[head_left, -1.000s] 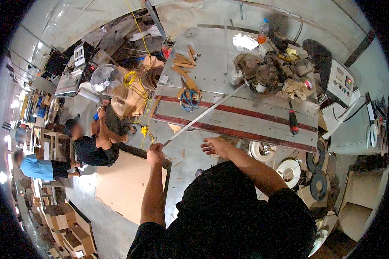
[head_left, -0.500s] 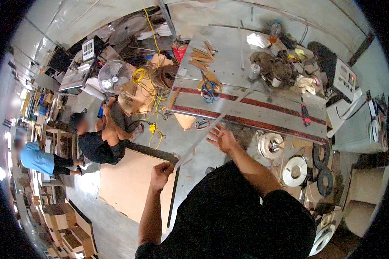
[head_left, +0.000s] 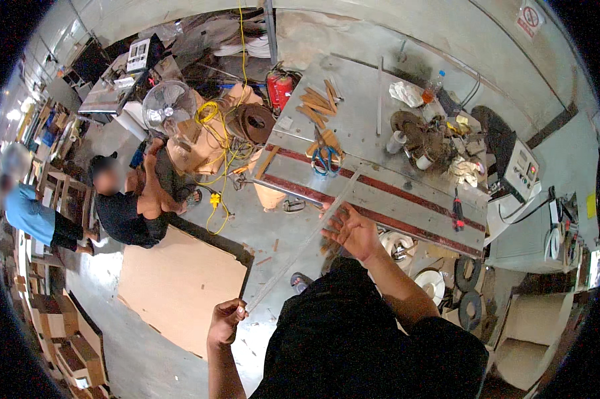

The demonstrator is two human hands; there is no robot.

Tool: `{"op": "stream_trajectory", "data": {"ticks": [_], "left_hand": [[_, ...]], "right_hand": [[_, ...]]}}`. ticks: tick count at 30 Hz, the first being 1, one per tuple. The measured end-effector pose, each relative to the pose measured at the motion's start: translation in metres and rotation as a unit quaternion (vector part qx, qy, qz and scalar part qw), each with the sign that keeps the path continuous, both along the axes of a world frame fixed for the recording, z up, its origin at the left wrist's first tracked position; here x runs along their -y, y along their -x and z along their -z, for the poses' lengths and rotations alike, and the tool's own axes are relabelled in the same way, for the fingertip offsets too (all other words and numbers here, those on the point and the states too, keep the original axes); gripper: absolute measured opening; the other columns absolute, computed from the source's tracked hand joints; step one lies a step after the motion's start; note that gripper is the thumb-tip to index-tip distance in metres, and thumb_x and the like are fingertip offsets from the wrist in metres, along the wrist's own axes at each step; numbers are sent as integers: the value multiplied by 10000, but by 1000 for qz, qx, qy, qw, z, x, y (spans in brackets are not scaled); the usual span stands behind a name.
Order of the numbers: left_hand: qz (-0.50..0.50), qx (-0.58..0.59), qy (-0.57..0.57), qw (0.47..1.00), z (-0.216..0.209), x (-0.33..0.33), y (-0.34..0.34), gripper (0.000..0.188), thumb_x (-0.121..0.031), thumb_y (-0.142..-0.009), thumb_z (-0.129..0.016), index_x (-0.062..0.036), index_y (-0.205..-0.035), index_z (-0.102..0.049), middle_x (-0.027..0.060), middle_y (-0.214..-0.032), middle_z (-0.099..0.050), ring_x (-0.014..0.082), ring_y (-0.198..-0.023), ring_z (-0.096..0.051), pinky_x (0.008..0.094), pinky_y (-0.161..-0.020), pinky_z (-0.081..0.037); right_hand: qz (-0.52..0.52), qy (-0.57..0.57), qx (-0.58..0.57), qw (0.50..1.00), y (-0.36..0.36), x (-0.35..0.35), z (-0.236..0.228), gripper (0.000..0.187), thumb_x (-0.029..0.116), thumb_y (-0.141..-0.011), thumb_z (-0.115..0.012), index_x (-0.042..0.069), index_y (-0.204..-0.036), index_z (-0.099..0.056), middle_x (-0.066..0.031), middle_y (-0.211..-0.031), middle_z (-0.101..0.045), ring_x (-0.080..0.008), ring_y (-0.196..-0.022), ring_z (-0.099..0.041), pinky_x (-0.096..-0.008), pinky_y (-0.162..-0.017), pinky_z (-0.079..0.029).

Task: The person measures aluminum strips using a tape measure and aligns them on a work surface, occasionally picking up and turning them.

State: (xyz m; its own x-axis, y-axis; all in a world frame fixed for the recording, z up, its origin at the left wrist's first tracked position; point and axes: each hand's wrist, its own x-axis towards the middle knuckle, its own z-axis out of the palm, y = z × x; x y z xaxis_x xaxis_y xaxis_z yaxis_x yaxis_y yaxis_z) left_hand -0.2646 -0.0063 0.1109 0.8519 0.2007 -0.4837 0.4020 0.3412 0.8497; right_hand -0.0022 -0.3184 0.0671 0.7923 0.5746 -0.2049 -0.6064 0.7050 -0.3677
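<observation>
A long, thin, clear strip (head_left: 299,249) slants from my left hand up to the near edge of the metal worktable (head_left: 406,189). My left hand (head_left: 227,321) is closed in a pinch on the strip's lower end. Close to the strip's upper part, my right hand (head_left: 350,231) has its fingers spread, palm facing the strip; I cannot tell whether the fingertips touch it. Blue-handled scissors (head_left: 325,159) lie on the table beyond the right hand. Farther right on the table is a red-and-black screwdriver-like tool (head_left: 457,211).
A large cardboard sheet (head_left: 180,286) lies on the floor at left. Past it a person (head_left: 130,213) crouches and another (head_left: 30,213) stands. Yellow cords (head_left: 213,159) run beside a fan (head_left: 169,105). White reels (head_left: 428,286) sit under the table; a control box (head_left: 521,169) is at right.
My view has shifted, and the left hand with the strip's lower end sits lower and farther left in it. The strip's upper end appears lower too. My right hand stays spread beside the strip.
</observation>
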Motion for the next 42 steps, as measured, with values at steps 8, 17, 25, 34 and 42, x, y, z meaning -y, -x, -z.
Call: {"op": "stream_trajectory", "data": {"ticks": [8,17,25,34,42], "left_hand": [[-52,32,61,996,6,44,-42,116,-115,-821,-706,-14,-855,-661,32,-802,-627,129,-700,-580,266,-684,-461],[-105,76,156,979,5,128,-170,77,-107,-849,-670,-32,-850,-649,33,-750,-617,142,-704,-567,267,-678,-463],[-177,-82,154,969,13,223,-292,165,-197,-879,-654,-84,-991,-609,0,-876,-607,124,-805,-559,282,-708,-470],[-107,9,146,983,58,255,-394,181,-209,-920,-604,-31,-942,-629,18,-768,-581,108,-634,-489,263,-560,-397],[-100,-13,196,976,87,275,-507,233,-261,-887,-658,-36,-946,-646,-7,-835,-620,89,-683,-500,247,-580,-393]], "right_hand": [[-74,15,152,986,-81,13,-55,626,402,-890,-514,126,-1415,-312,-150,-1468,-319,-393,-1289,-372,-619,-1022,-325],[-138,-21,150,979,-226,43,-63,345,218,-903,-487,125,-1235,-474,-127,-1396,-427,-344,-1255,-433,-562,-992,-379],[-131,19,2,991,-275,69,5,359,219,-887,-417,48,-1197,-478,-106,-1287,-514,-277,-1198,-468,-452,-993,-372],[-106,116,1,988,-246,82,21,497,294,-933,-435,8,-1337,-388,-103,-1311,-507,-248,-1152,-512,-402,-990,-410],[-46,363,114,924,-197,122,72,477,312,-969,-455,44,-1357,-383,-127,-1279,-534,-262,-1150,-526,-400,-989,-416]]}}
